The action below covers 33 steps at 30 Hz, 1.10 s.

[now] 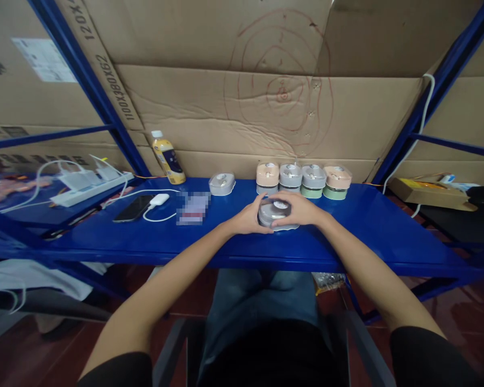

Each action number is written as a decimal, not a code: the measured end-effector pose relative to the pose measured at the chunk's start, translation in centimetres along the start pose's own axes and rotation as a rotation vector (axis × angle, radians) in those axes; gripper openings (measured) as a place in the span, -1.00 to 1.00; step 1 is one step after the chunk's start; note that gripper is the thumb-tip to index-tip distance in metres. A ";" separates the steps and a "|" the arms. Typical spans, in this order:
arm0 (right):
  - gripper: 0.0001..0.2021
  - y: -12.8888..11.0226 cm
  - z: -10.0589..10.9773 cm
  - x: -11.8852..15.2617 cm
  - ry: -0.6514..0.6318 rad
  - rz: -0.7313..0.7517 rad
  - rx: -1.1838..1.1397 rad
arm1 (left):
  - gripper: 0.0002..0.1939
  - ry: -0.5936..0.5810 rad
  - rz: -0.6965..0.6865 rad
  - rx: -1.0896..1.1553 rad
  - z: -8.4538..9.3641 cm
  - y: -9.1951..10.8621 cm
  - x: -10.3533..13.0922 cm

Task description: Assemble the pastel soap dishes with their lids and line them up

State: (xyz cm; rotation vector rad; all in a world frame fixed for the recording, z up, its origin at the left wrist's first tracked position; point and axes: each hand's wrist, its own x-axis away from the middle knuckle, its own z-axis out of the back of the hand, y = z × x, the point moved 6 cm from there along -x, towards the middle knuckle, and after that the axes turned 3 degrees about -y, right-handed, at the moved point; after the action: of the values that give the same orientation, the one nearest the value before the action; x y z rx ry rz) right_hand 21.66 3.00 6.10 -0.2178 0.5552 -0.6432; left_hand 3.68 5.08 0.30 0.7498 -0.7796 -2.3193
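Our left hand and right hand, half-curled, cupped a grey tub
Seemed light, stiff, kinda slick; sides looked safest to grab.

This looks like a simple workshop: blue metal posts frame a work table, printed cardboard sheets serve as walls, and red tiles cover the floor.
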 end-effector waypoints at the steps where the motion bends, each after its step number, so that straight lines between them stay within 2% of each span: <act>1: -0.17 -0.3 -0.6 -0.1 -0.021 0.012 0.014 | 0.41 0.003 -0.010 0.024 -0.1 0.0 0.0; 5: -0.12 -0.2 -2.0 -0.5 -0.080 -0.008 0.065 | 0.42 0.006 -0.022 0.044 -0.2 0.0 -0.2; 10: -0.14 0.5 -2.2 -0.5 -0.094 -0.013 0.061 | 0.27 -0.011 -0.041 -0.049 0.3 0.6 -0.2; 14: -0.10 0.7 -2.4 -0.3 -0.073 0.000 0.076 | 0.24 -0.045 -0.032 -0.139 0.8 1.0 0.0; 16: -0.19 0.8 -2.5 -0.3 -0.019 0.005 0.051 | 0.23 -0.052 -0.027 -0.197 1.0 1.5 0.6; 19: -0.37 1.0 -1.8 -0.3 0.138 -0.024 -0.018 | 0.15 -0.025 0.046 -0.402 1.4 2.7 2.6; 22: -0.33 1.5 -0.6 -0.2 0.290 -0.071 -0.046 | -0.02 0.038 0.210 -0.703 2.4 3.8 5.5; 24: -0.31 2.0 0.2 -0.1 0.346 -0.094 -0.047 | 0.00 0.087 0.312 -0.844 3.3 4.5 7.2; 27: -0.31 2.7 1.2 0.1 0.375 -0.121 -0.033 | 0.02 0.114 0.401 -0.942 4.5 5.2 8.7; 30: -0.30 3.0 1.9 0.2 0.395 -0.122 -0.029 | -0.09 0.126 0.400 -1.005 5.0 5.7 9.2; 33: -0.28 3.1 2.4 0.3 0.416 -0.131 -0.027 | -0.27 0.103 0.318 -1.019 4.7 6.1 9.2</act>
State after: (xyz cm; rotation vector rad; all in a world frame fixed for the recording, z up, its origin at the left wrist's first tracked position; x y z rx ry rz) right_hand 24.79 5.30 6.85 -0.1465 0.9552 -0.8146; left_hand -3.63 -3.42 4.61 0.2398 0.3390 -1.9836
